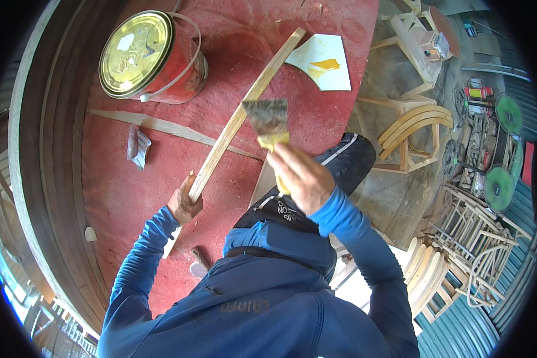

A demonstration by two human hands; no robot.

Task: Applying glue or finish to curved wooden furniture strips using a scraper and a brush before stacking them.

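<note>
A long, narrow wooden strip (235, 121) slants from lower left to upper right in front of me. My left hand (185, 203) is closed around it near its lower end. In my right hand (303, 179) is a putty knife (268, 119) with a yellow handle and a wide, stained metal blade. The blade's left corner is over or against the strip's right edge; I cannot tell whether they touch. Beyond the blade lies a white board (335, 76) with a smear of yellow-orange paste (326, 65) on it, close to the strip's far end.
On the red surface (232, 59) stands a red bucket (188, 77) with a gold lid, at far left. A thin wooden offcut (161, 125) and a small tube with a wrapper (136, 146) lie nearer. Wooden frames (409, 128) and curved wooden pieces (414, 126) stand to the right.
</note>
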